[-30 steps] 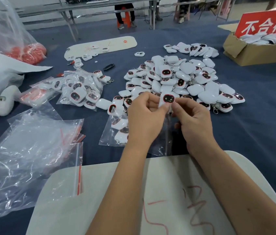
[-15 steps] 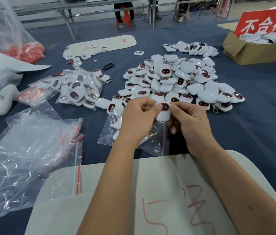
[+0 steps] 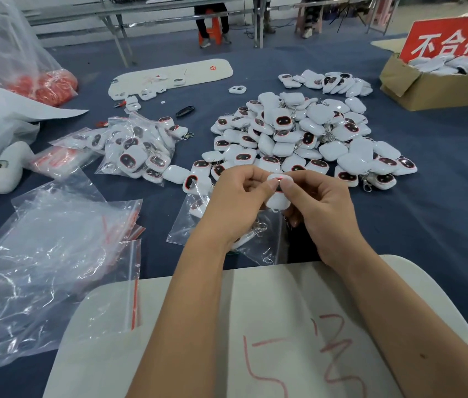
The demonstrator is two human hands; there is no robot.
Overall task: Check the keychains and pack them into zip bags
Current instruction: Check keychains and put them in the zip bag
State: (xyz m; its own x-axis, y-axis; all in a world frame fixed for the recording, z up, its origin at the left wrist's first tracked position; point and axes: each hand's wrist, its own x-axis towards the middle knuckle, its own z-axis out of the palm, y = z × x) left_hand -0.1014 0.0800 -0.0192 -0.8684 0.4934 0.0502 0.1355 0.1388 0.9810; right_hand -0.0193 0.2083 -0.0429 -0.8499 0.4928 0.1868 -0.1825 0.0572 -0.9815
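Observation:
A white keychain (image 3: pixel 277 198) with a dark red-rimmed face is pinched between my left hand (image 3: pixel 238 202) and my right hand (image 3: pixel 321 208), both thumbs pressing on its face. Its metal ring hangs below, above a clear zip bag (image 3: pixel 258 242) that lies on the blue cloth and holds a few keychains, partly hidden by my left hand. Just beyond my hands spreads a large heap of loose white keychains (image 3: pixel 307 136).
Filled zip bags (image 3: pixel 138 150) lie left of the heap. Empty zip bags (image 3: pixel 55 259) with red strips spread at the near left. A white board (image 3: pixel 255 326) with red writing lies under my forearms. A cardboard box (image 3: pixel 439 87) with a red sign stands far right.
Both hands have lowered the keychain toward the zip bag and closer to me; my thumbs now cover most of its face.

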